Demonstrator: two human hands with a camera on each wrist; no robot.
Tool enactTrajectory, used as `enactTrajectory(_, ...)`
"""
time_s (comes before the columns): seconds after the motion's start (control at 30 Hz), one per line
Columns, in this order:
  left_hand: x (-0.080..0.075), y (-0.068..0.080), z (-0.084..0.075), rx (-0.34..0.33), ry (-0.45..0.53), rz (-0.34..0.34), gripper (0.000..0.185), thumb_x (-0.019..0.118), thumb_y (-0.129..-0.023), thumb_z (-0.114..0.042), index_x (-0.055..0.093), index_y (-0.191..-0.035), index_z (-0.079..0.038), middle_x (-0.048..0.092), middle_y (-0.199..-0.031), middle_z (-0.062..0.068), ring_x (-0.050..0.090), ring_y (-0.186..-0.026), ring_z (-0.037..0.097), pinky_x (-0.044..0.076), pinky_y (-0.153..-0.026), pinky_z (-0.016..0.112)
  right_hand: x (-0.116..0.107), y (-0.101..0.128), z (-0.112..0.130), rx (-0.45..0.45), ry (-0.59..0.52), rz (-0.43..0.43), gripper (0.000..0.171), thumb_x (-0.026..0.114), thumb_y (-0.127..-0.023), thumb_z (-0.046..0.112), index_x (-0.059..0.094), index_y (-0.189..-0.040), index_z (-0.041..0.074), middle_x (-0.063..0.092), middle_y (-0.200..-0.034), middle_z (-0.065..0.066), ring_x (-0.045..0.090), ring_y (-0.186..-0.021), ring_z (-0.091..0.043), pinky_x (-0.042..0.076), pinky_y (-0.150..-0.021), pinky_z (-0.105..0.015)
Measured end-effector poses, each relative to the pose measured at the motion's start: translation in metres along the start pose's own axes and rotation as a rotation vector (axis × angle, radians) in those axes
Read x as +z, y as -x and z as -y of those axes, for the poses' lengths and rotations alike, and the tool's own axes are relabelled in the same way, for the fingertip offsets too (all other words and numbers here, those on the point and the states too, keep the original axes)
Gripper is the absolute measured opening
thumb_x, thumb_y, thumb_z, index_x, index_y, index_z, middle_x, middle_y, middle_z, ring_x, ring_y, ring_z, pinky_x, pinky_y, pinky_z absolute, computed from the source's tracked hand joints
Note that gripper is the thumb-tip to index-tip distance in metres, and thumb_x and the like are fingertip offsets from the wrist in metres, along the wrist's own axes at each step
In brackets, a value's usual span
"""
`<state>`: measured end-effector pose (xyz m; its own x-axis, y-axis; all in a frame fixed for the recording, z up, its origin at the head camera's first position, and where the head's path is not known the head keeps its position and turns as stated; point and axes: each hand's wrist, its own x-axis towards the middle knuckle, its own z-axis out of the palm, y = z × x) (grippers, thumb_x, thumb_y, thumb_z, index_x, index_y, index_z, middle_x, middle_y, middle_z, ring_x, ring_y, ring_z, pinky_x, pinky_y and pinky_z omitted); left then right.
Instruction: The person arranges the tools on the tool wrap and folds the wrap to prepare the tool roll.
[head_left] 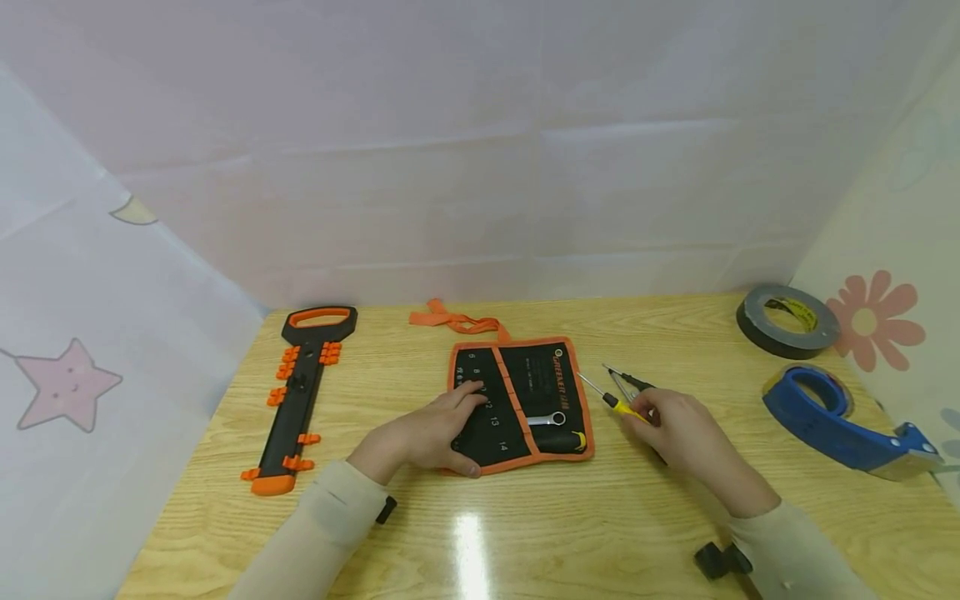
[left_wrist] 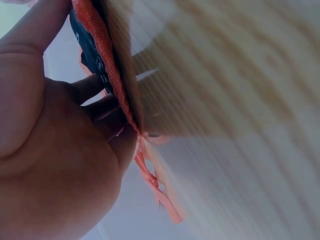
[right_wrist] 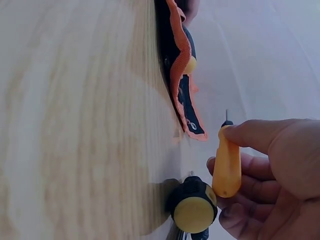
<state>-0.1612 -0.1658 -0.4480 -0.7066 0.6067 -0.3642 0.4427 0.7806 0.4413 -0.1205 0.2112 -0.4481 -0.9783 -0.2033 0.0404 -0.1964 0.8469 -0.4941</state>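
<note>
A black tool pouch (head_left: pixel 540 379) with orange trim lies spread on the table. My left hand (head_left: pixel 431 429) rests on its left part, fingers extended over the printed sizes; in the left wrist view, the fingers lie along its orange edge (left_wrist: pixel 107 60). One pocket holds a wrench (head_left: pixel 546 419) and a black handle (head_left: pixel 558 441) with a yellow end. To the right of the pouch, my right hand (head_left: pixel 678 429) pinches a small yellow-handled screwdriver (right_wrist: pixel 227 167), its shaft pointing toward the pouch. Close beside it is a black handle with a yellow cap (right_wrist: pixel 195 214).
More slim tools (head_left: pixel 633 382) lie just beyond the right hand. At left is a black holder (head_left: pixel 292 417) with orange clips. A grey tape roll (head_left: pixel 780 333) and a blue tape dispenser (head_left: pixel 832 429) sit at right. Orange ties (head_left: pixel 457 319) trail behind the pouch.
</note>
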Motion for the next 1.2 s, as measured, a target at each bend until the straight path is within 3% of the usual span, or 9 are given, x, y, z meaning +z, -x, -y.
enactTrajectory(0.23, 0.001, -0.001, 0.001, 0.0, -0.016, -0.01, 0.107, 0.088, -0.089, -0.05, 0.031, -0.169, -0.008, 0.011, -0.183, 0.013, 0.017, -0.168, 0.037, 0.029, -0.133, 0.054, -0.002, -0.003, 0.004, -0.025, -0.005, -0.003, 0.014, 0.079, -0.1, 0.021, 0.077, -0.104, 0.007, 0.066, -0.079, 0.004, 0.051, -0.068, -0.01, 0.041, -0.06, -0.027)
enactTrajectory(0.5, -0.001, 0.002, -0.001, 0.015, -0.068, -0.033, 0.103, 0.088, -0.088, -0.051, 0.036, -0.168, -0.01, 0.016, -0.181, 0.014, 0.018, -0.168, 0.038, 0.029, -0.133, 0.054, -0.004, -0.008, 0.007, -0.055, -0.01, -0.015, 0.013, 0.076, -0.102, 0.021, 0.076, -0.106, 0.009, 0.078, -0.095, -0.001, 0.068, -0.082, -0.013, 0.054, -0.07, -0.035)
enactTrajectory(0.83, -0.001, 0.005, -0.001, 0.049, -0.085, -0.035, 0.098, 0.085, -0.09, -0.053, 0.036, -0.169, -0.02, 0.017, -0.182, 0.009, 0.015, -0.169, 0.038, 0.029, -0.132, 0.059, -0.002, -0.016, 0.01, -0.096, 0.018, -0.045, 0.012, 0.077, -0.102, 0.02, 0.076, -0.107, 0.01, 0.078, -0.099, -0.003, 0.069, -0.086, -0.017, 0.059, -0.077, -0.044)
enactTrajectory(1.2, -0.001, 0.005, 0.0, 0.07, -0.194, -0.066, 0.088, 0.076, -0.096, -0.059, 0.041, -0.167, -0.02, 0.024, -0.179, 0.011, 0.026, -0.165, 0.039, 0.032, -0.131, 0.057, 0.005, -0.028, 0.014, -0.132, 0.037, 0.005, 0.008, 0.078, -0.101, 0.021, 0.076, -0.106, 0.014, 0.075, -0.097, 0.002, 0.057, -0.078, -0.012, 0.05, -0.072, -0.035)
